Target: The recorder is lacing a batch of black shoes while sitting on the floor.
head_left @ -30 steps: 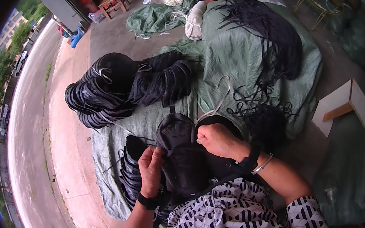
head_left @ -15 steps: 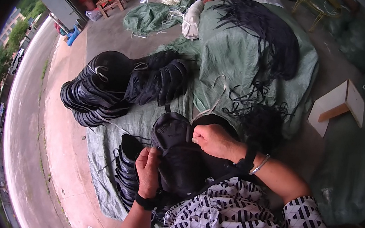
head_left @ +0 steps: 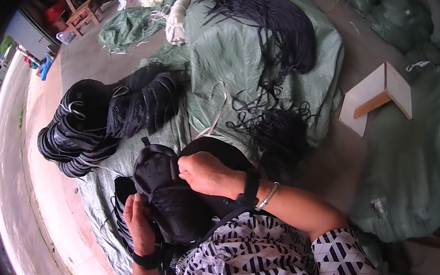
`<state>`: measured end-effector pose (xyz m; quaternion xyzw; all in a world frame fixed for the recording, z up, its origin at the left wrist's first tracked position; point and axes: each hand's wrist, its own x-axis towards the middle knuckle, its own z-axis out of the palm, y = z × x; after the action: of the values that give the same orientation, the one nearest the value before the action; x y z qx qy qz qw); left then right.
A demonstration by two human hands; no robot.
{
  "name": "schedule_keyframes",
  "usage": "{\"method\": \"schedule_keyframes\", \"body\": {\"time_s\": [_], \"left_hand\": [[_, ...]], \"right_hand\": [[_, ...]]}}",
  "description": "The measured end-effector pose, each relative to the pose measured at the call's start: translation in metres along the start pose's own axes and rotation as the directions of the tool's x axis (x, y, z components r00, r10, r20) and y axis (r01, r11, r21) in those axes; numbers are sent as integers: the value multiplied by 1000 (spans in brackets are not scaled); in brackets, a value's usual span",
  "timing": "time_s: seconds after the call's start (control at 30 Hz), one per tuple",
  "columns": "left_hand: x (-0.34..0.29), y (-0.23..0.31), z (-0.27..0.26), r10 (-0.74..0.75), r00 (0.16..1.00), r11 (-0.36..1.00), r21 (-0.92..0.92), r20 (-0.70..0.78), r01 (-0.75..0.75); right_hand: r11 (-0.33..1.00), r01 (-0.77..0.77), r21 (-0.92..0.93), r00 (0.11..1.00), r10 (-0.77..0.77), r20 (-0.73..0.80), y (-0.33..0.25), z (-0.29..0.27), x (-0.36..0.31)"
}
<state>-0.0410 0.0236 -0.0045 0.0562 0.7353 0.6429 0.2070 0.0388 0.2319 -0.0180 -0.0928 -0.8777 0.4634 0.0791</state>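
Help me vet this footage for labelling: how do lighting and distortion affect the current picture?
Head view, left: the road looks washed out and bowed by the fisheye; head view, lower centre: the black shoe piece is so dark that fine detail is lost; head view, corners: blackened.

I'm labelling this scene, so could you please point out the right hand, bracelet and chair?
Right hand (head_left: 207, 173), head view: back of the hand.
Bracelet (head_left: 268, 196), head view: its band.
Chair (head_left: 85, 12), head view: its seat.
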Motion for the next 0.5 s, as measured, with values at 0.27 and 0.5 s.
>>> {"method": "schedule_keyframes", "body": {"time_s": [0.27,0.5], "left_hand": [[-4,1,3,59,997,986,161,-44,-51],[-2,-7,-2,44,994,994,105,-99,-34]], "right_hand": [[999,49,-2,995,-49,90,8,0,1],[999,29,-23,999,-27,44,2,3,0]]}}
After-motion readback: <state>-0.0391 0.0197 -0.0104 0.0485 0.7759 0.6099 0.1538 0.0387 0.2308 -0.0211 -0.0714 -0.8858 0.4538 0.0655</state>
